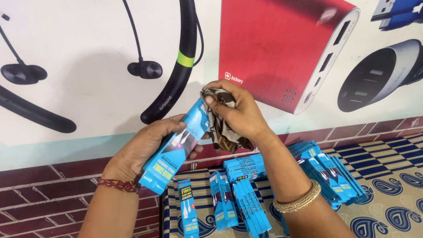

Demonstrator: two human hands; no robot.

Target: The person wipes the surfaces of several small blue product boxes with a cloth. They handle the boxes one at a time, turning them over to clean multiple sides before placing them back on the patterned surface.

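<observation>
The fingers (172, 124) of the left hand (141, 150) are wrapping around the back of a long blue cable box (176, 147), the thumb lying along its near edge, so this hand is grasping the box and tilting it with its top end up toward the right. The fingers (220, 105) of the right hand (238, 112) are bunching a patterned brown-and-cream cloth (222, 128) and pressing it against the upper end of the box; this hand is clenching the cloth, whose loose part is hanging down behind the box. A red-brown thread band (118, 185) is circling the left wrist, and a gold bangle (302, 200) is sitting on the right forearm.

Just below the hands, more blue boxes (240, 202) of the same kind are lying on a patterned mat (396, 185), some flat and some stacked on edge. One single box (188, 209) is lying apart at the left edge of the mat. A larger leaning pile of boxes (328, 174) is resting behind the right forearm.

Farther back, a low brick-patterned ledge (48, 189) is running along the bottom of a wall. The wall is carrying a large printed poster (88, 66) showing black neckband earphones (176, 61), a red power bank (282, 48) and a dark car charger (381, 72).
</observation>
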